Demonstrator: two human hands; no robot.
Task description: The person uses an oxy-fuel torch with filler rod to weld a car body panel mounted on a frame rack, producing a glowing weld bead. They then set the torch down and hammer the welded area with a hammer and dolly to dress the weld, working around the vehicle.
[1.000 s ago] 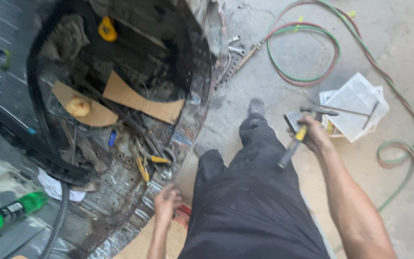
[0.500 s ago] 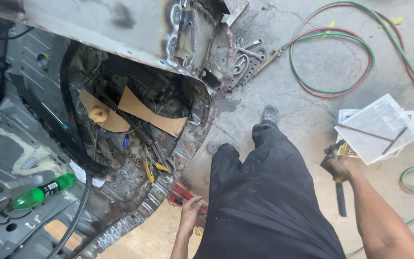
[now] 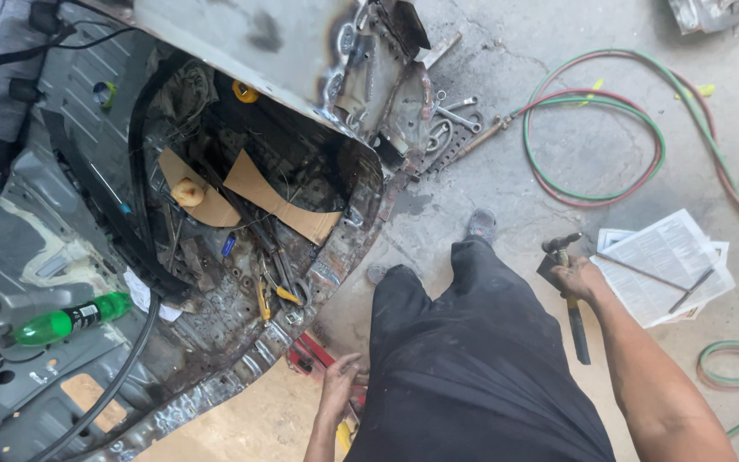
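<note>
My right hand (image 3: 579,278) grips a hammer (image 3: 568,295) near its head, the dark handle hanging down toward the concrete beside my right leg. My left hand (image 3: 339,385) rests on a red tool (image 3: 311,355) that lies on the floor by the rusty edge of a cut car body panel (image 3: 241,368). My legs in dark trousers fill the lower middle of the view.
Inside the car body lie cardboard pieces (image 3: 280,201), pliers and loose tools (image 3: 280,287), and a green bottle (image 3: 66,321). Wrenches (image 3: 446,120) sit on the concrete. Red and green hoses (image 3: 596,128) loop at the right, near newspaper sheets (image 3: 665,265) with metal rods.
My right hand has brought the hammer in from beside the newspaper toward my leg, its handle swinging down. My left hand stays on the red tool. The view has shifted.
</note>
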